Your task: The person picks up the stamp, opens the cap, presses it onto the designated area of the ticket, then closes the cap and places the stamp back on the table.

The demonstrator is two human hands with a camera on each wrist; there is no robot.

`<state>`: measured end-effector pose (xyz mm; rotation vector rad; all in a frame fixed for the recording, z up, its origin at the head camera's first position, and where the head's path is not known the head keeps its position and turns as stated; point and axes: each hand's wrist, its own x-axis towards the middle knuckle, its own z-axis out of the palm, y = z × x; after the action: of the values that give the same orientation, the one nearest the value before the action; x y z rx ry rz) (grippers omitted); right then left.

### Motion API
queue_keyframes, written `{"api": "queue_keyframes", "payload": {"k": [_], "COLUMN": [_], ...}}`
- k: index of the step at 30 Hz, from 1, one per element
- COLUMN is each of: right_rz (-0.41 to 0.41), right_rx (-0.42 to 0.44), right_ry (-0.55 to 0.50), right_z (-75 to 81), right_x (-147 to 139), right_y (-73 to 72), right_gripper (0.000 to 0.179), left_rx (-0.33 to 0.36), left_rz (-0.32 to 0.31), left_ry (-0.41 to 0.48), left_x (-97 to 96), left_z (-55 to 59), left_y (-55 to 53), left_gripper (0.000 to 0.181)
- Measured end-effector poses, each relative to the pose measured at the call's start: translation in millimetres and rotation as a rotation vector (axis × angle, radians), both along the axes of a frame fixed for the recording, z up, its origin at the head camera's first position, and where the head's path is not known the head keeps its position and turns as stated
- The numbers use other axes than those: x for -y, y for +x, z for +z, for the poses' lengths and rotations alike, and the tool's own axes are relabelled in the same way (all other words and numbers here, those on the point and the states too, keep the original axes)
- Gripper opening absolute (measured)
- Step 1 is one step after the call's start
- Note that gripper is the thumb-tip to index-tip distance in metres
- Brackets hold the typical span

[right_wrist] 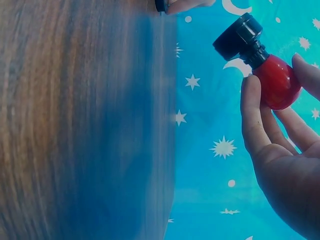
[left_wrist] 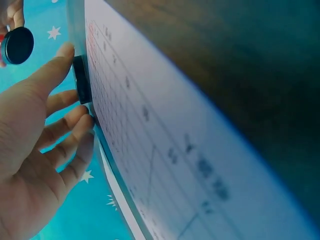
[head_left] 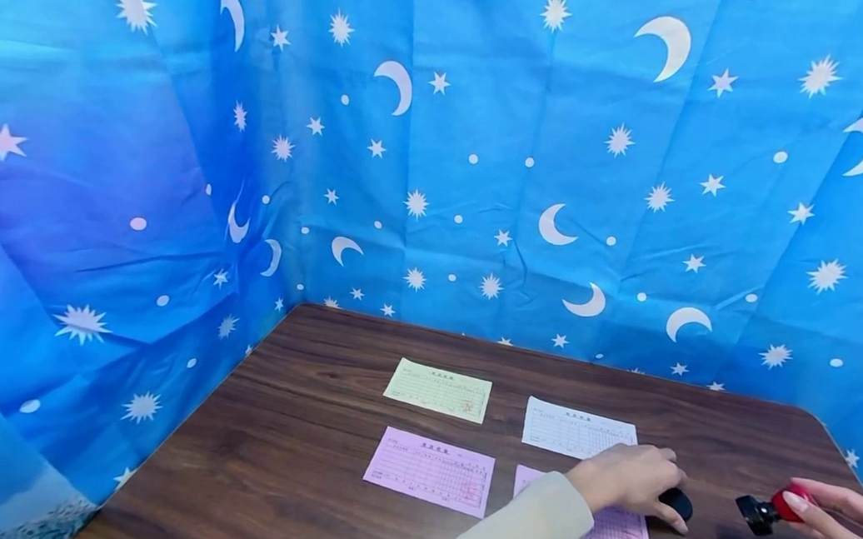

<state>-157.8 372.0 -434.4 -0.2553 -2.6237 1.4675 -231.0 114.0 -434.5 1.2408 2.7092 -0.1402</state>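
Note:
My right hand (head_left: 846, 520) holds a stamp by its round red knob (right_wrist: 277, 82), thumb and fingertips around it. The stamp's black round head (right_wrist: 237, 37) is raised above the table, pointing left toward my other hand. My left hand (head_left: 627, 479) is low over the table, its thumb and fingers around a small flat black case (head_left: 676, 504). That case (left_wrist: 81, 80) lies right at the tabletop, beside a pink printed slip (head_left: 619, 537) with a red stamp mark. The left hand and sleeve cover part of this slip.
A white slip (head_left: 574, 426) lies behind the left hand. Farther left are a green slip (head_left: 438, 391) and another pink slip (head_left: 428, 470), both with red marks. The dark wooden table (head_left: 278, 426) ends at blue curtains (head_left: 486, 140) with moons and stars.

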Motion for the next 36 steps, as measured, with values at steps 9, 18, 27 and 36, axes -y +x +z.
{"api": "queue_keyframes", "payload": {"k": [9,18,27,36], "right_rz": [0.015,0.031,0.114,0.143], "right_rx": [0.02,0.009,0.045,0.119], "right_ry": [-0.026,0.001,-0.202,-0.27], "right_z": [-4.5,2.7,6.3,13.8], "right_x": [0.5,1.6,17.2,47.9], "right_y": [-0.1,-1.7,2.8,8.9], "right_gripper": [0.026,0.014,0.028,0.021], "left_rx": [-0.066,-0.08,-0.042,0.167], "left_rz": [-0.018,-0.04,-0.125,-0.061], "left_ry": [-0.055,0.035,0.207,0.464], "left_x": [-9.6,-4.1,39.4,88.9], "left_z": [-0.1,12.2,35.4,40.6], "left_y": [4.9,8.3,3.6,18.1], "left_gripper": [0.027,0.028,0.023,0.035]}}
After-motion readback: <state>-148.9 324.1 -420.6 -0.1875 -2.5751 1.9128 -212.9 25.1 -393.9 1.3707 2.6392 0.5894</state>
